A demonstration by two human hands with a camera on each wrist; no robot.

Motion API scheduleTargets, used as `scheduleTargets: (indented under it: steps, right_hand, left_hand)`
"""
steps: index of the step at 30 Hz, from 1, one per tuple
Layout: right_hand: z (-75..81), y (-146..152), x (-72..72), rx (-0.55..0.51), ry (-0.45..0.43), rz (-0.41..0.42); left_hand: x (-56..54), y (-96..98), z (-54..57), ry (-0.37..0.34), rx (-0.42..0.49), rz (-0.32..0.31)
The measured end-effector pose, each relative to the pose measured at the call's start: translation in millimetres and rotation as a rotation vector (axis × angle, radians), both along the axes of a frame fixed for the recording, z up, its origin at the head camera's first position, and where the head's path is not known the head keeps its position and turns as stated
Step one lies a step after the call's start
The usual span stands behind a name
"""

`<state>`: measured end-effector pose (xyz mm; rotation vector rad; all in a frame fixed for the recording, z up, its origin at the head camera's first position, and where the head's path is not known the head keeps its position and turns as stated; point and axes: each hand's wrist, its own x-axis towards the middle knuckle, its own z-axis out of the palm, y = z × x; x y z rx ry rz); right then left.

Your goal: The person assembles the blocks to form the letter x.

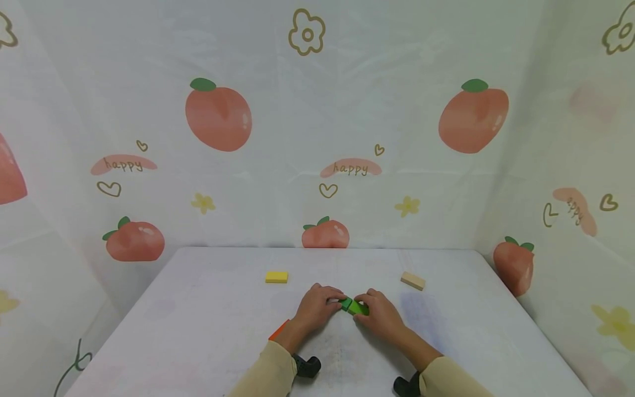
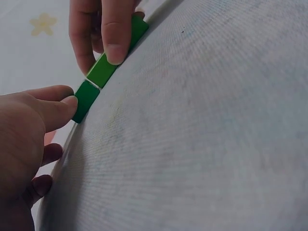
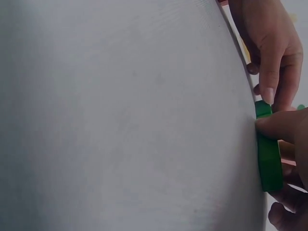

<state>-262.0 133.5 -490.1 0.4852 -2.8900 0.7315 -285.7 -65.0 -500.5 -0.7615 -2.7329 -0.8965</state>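
Sleeved hands (image 1: 316,306) (image 1: 383,318) pinch green blocks (image 1: 345,304) (image 1: 356,308); backdrop (image 1: 278,127) reads "happy".

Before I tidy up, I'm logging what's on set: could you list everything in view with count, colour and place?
Dark green rectangular block: 1, dark green, mid-table, in the left hand
Light green rectangular block: 1, light green, end to end with the dark one, in the right hand
Flat yellow rectangular block: 1, yellow, table's far part, left of centre
Wood-coloured rectangular block: 1, beige, far part, right of centre
Orange-red piece: 1, orange-red, partly hidden by the left forearm
Table: 1, white, under the blocks
Fruit-printed backdrop: white, behind and beside the table
Black wrist devices: 2, black, one per wrist
Sleeves: 2, beige, on the forearms
Hands: 2, bare, mid-table
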Motion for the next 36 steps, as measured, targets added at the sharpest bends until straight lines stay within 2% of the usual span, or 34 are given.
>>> scheduleTargets:
  steps: [11,23,29,36]
  right_hand:
    - [0.6,-2,-3.6,-0.036,-0.069,0.026]
    - [-1.6,0,-7.1,-0.047,-0.098,0.047]
    - [1.5,2,-9.4,-0.04,-0.126,0.066]
    - [8.7,8,-12.3,-0.068,-0.12,0.142]
  left_hand:
    - [1.0,-1.4,-1.7,0.012,-0.001,0.002]
    - [0.9,-2.9,-1.6,0.003,0.009,0.003]
    - [-0.2,-1.6,1.2,-0.037,-0.018,0.0]
    - [-1.4,-4.5,6.0,-0.13,-0.011,-0.004]
